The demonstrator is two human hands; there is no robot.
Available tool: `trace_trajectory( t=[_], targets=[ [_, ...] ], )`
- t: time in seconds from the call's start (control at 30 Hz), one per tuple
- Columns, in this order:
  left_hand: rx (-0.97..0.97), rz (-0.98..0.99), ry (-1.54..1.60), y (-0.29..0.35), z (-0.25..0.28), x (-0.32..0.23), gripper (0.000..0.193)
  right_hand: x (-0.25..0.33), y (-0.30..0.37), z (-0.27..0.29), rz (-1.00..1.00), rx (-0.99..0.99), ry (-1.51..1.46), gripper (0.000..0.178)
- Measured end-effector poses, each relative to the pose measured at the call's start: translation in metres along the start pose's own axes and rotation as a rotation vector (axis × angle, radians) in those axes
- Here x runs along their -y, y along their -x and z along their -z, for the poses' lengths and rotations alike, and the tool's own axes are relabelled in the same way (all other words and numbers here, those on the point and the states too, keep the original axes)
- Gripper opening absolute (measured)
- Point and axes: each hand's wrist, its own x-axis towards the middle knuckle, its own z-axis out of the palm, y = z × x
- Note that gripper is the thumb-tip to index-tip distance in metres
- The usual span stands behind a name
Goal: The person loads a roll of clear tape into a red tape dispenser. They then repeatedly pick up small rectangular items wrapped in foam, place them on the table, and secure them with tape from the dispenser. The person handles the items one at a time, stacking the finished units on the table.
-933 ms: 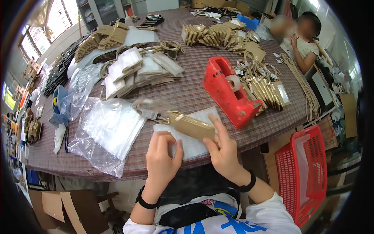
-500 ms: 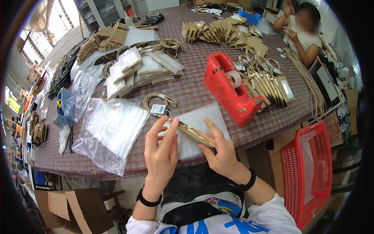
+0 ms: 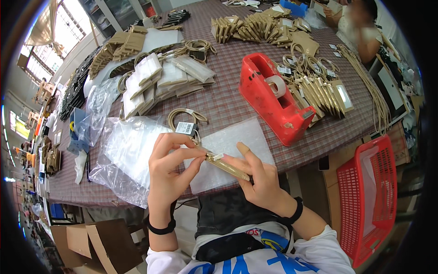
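Observation:
A slim gold zip wallet point(image 3: 230, 169) is held edge-up between my two hands, over a white translucent wrapping sheet point(image 3: 237, 135). My left hand point(image 3: 169, 166) pinches thumb and fingertips together at the wallet's left end, by the zip. Around the other end, my right hand point(image 3: 261, 183) is closed, its index finger raised along the far side and wrapped at the tip with a tan strip. A small white tag point(image 3: 218, 156) shows beside the zip. Beyond my left hand lie a looped beige cord strap point(image 3: 200, 115) and a white printed label point(image 3: 185, 128), close to the wallet's left end.
Clear plastic bags point(image 3: 130, 157) lie at left. Behind them are white-wrapped packets point(image 3: 171, 75). A red tape dispenser point(image 3: 273, 98) stands right of the sheet, near more gold wallets point(image 3: 319, 93). A red basket point(image 3: 369, 201) is at right; another person point(image 3: 358, 32) sits across.
My left hand has drawn its fingers in from a looser spread to a pinch at the wallet's end. My right hand keeps its hold. The other person's hands have shifted.

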Motion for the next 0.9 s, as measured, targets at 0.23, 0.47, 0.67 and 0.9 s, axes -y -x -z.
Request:
trace_trajectory(
  t=[0.23, 0.47, 0.67, 0.9],
  targets=[
    [0.145, 0.085, 0.018, -0.010, 0.014, -0.004, 0.019, -0.002, 0.000, -0.004, 0.060, -0.034, 0.002, 0.062],
    [0.002, -0.197, -0.467, -0.002, -0.008, -0.028, 0.024, 0.000, 0.001, -0.002, -0.043, -0.036, -0.057, 0.061],
    [0.014, -0.187, -0.521, 0.002, -0.011, -0.036, 0.024, 0.001, 0.000, -0.002, -0.062, -0.059, -0.090, 0.058],
    [0.020, -0.124, -0.577, 0.010, -0.011, -0.046, 0.027, 0.001, 0.001, -0.003, -0.060, -0.055, -0.062, 0.057]
  ],
)
